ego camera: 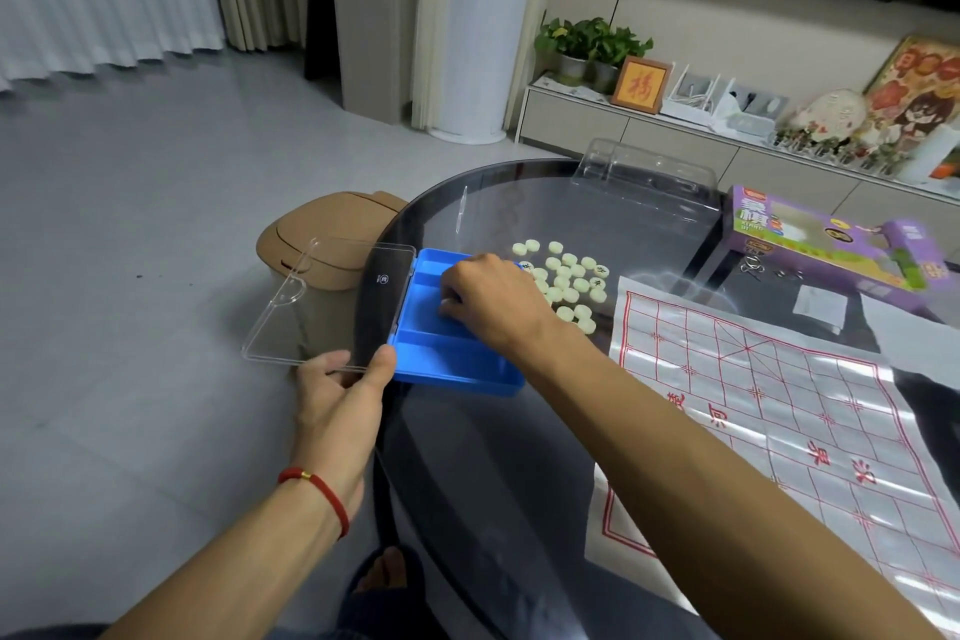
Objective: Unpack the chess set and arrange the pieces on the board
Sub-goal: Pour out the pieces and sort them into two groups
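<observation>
Left hand (340,392) pinching clear lid (332,304) at near edge; right hand (485,299) curled inside blue case (457,359), maybe grabbing last piece, can't tell. Keep case steady, scoop toward pile (563,278) beyond, board (779,411) waiting right.

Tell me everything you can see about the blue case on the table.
The blue case is a shallow plastic tray split by ridges into long compartments, which look empty where visible. Its clear lid is swung open, hanging past the edge of the dark glass table. The tray sits at that edge. The left hand pinches the lid's near edge; the right hand reaches into the tray, fingers curled. Pale round pieces lie just beyond it.
</observation>
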Demonstrator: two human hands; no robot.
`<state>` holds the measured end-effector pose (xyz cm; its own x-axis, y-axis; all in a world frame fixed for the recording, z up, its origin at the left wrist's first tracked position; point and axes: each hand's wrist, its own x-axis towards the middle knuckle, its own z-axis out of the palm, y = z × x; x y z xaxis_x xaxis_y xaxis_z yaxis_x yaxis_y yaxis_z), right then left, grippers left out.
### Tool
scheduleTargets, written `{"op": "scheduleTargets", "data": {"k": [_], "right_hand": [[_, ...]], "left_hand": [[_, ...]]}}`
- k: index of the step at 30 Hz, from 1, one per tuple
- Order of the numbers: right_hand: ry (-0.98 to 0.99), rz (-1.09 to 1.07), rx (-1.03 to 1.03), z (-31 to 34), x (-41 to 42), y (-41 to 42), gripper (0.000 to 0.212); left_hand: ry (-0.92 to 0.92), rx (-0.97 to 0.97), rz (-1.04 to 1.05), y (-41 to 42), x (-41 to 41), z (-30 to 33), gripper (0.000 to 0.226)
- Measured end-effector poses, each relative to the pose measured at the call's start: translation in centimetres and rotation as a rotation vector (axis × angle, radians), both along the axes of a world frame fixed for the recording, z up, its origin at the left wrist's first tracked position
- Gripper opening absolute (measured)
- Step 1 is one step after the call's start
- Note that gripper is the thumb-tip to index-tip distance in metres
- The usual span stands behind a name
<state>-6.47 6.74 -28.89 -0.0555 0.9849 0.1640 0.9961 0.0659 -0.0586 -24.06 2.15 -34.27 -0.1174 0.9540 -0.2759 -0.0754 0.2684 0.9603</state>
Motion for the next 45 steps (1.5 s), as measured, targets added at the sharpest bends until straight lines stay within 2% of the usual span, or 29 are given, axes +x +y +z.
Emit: {"op": "scheduleTargets", "data": {"k": [3,5,7,10,12,15,21,24,28,32,37,41,45], "right_hand": [[0.234,0.016,0.028,0.7,1.1,-0.4,0.010],[0.387,-0.059,0.128,1.7,3.4,-0.2,0.011],[0.440,-0.195,0.199,2.4,6.5,0.5,0.014],[0.395,-0.388,0.146,1.8,10.7,1.9,0.019],[0.385,-0.426,0.110,1.3,11.9,2.5,0.019],[0.382,-0.373,0.091,1.3,12.5,3.1,0.008],[0.337,-0.309,0.031,0.2,12.4,4.2,0.011],[0.300,-0.303,0.095,0.2,12.2,3.9,0.008],[0.269,-0.210,0.182,0.9,9.4,1.6,0.014],[0.223,-0.121,0.040,1.1,5.9,-2.5,0.018],[0.167,-0.057,0.030,0.1,3.2,-5.4,0.017],[0.254,-0.078,0.103,-1.1,2.5,-6.2,0.015],[0.475,-0.146,0.106,-1.5,2.0,-6.9,0.021]], "left_hand": [[0.023,0.017,0.008,-0.2,0.0,0.4,0.042],[0.045,0.026,0.012,-0.3,-0.2,0.5,0.040],[0.063,0.040,0.018,-0.3,-0.4,0.7,0.038],[0.054,0.051,0.027,-0.2,-0.4,0.8,0.038],[0.050,0.048,0.021,-0.1,-0.4,0.8,0.038],[0.060,0.047,0.026,0.1,-0.4,0.8,0.037],[0.089,0.102,0.050,0.1,-0.2,0.8,0.036],[0.115,0.127,0.050,0.1,-0.3,0.9,0.034],[0.130,0.228,0.051,0.3,-0.8,0.9,0.038],[0.186,0.302,0.033,0.5,-1.5,1.5,0.047],[0.247,0.363,-0.024,0.1,-3.0,2.2,0.052],[0.311,0.384,-0.130,-0.6,-4.2,2.9,0.051],[0.360,0.385,-0.213,-1.0,-4.9,3.6,0.047]]}}
